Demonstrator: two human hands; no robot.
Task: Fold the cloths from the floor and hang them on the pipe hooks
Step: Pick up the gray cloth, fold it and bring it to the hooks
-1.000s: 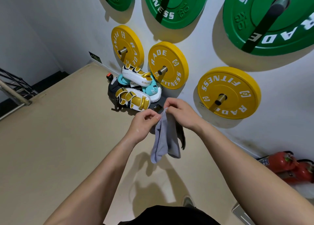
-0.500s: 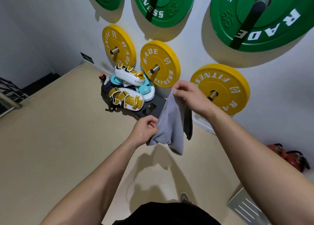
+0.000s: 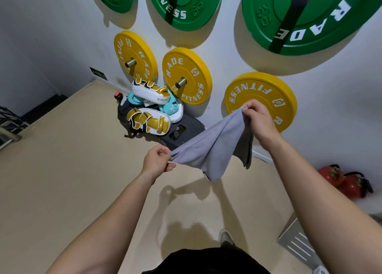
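A grey cloth (image 3: 208, 147) hangs stretched in the air between my hands, sagging in the middle with a darker flap drooping on its right. My left hand (image 3: 158, 161) pinches its lower left corner. My right hand (image 3: 257, 119) grips the upper right corner, just in front of a yellow weight plate (image 3: 268, 89) on the wall. Metal pipe pegs (image 3: 180, 81) stick out of the centres of the yellow plates; the peg of the right plate is hidden behind my hand.
Green plates (image 3: 186, 4) hang higher on the white wall. A pile of white-and-gold boxing pads (image 3: 148, 121) and a dark bag lies on the beige floor against the wall. Red fire extinguishers (image 3: 343, 180) lie at the right, with a metal grille (image 3: 299, 244) near my foot.
My hands have moved apart, spreading the bunched cloth out. The right hand rose toward the yellow plate while the left drew a corner down and left.
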